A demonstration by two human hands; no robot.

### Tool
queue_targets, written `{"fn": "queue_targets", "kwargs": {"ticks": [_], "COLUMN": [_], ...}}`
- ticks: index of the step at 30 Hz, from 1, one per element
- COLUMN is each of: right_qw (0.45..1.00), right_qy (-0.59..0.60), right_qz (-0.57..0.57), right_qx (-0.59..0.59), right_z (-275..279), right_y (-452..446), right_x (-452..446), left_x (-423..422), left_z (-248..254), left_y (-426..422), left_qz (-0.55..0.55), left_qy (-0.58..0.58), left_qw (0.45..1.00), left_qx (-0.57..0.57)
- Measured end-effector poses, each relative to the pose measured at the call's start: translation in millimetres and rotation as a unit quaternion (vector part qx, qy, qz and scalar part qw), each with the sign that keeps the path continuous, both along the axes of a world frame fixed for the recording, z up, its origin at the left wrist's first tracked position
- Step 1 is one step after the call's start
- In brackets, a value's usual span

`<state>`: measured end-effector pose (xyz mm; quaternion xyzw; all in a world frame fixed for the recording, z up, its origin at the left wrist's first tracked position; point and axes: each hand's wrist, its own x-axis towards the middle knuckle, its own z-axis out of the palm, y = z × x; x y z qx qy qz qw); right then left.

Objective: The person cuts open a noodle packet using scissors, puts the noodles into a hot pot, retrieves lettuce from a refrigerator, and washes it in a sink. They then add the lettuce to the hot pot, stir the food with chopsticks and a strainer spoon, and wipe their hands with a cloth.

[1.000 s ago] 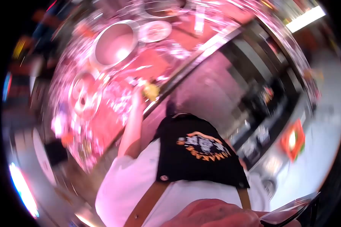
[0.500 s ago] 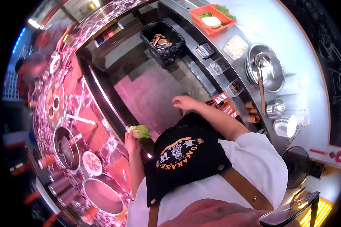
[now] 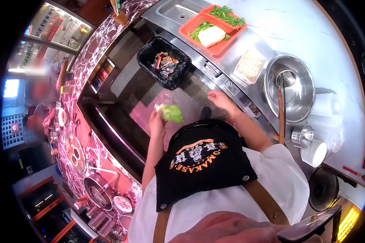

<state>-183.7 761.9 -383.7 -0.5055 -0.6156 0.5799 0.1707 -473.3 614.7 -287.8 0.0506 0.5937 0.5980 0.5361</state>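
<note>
My left hand (image 3: 157,122) is closed around the pale stem end of a lettuce leaf (image 3: 171,113). The green frilly part hangs out to the right, above the floor in front of my apron. My right hand (image 3: 221,99) is beside the steel counter, with its fingers loosely apart and nothing in them. A black-lined trash bin (image 3: 144,60) with wrappers inside stands ahead of both hands.
On the right counter are an orange basket (image 3: 185,31) of greens, a tub of bean sprouts (image 3: 248,67), a large steel bowl (image 3: 308,89) and stacked white bowls (image 3: 314,154). A marble counter (image 3: 94,48) with pots runs along the left. People stand beyond it.
My left hand has carried the lettuce leaf away from the marble counter and forward, toward the bin. My right hand has shifted forward and right. The view has turned, bringing the basket and sink closer.
</note>
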Motion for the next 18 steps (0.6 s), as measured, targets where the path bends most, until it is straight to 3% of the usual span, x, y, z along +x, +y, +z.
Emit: {"fn": "queue_targets", "kwargs": {"ticks": [2, 4, 7, 9, 11, 13, 14, 16, 18], "right_qw": [1.0, 0.996, 0.991, 0.988, 0.991, 0.988, 0.985, 0.977, 0.969], "right_qy": [0.007, 0.051, 0.092, 0.098, -0.027, -0.034, -0.04, -0.052, -0.067], "right_qz": [0.006, -0.058, -0.087, -0.112, -0.112, -0.144, -0.17, -0.206, -0.235], "right_qx": [0.028, 0.035, 0.039, 0.052, 0.073, 0.039, 0.007, -0.013, -0.036], "right_z": [6.1, 9.9, -5.3, 3.8, 18.7, 11.2, 6.5, 4.4, 11.1], "right_y": [20.5, 30.8, 27.2, 14.4, -1.4, -18.2, -25.6, -40.2, -46.6], "right_x": [8.6, 18.7, 42.7, 55.9, 65.5, 76.4, 80.3, 83.4, 80.7], "left_x": [19.1, 26.8, 51.0, 63.5, 79.7, 103.6, 112.1, 122.0, 128.0], "left_z": [17.6, 20.8, 46.3, 36.1, 20.9, 31.5, 17.6, -8.6, -19.1], "left_y": [64.0, 126.2, 219.4, 285.0, 343.7, 368.3, 382.7, 398.0, 396.3], "left_qz": [-0.073, -0.166, -0.219, -0.244, -0.252, -0.249, -0.272, -0.336, -0.394], "left_qy": [0.045, 0.114, 0.163, 0.209, 0.294, 0.394, 0.377, 0.48, 0.447], "left_qw": [0.996, 0.979, 0.953, 0.926, 0.89, 0.852, 0.855, 0.777, 0.778], "left_qx": [0.012, 0.038, 0.132, 0.2, 0.24, 0.236, 0.23, 0.231, 0.197]}}
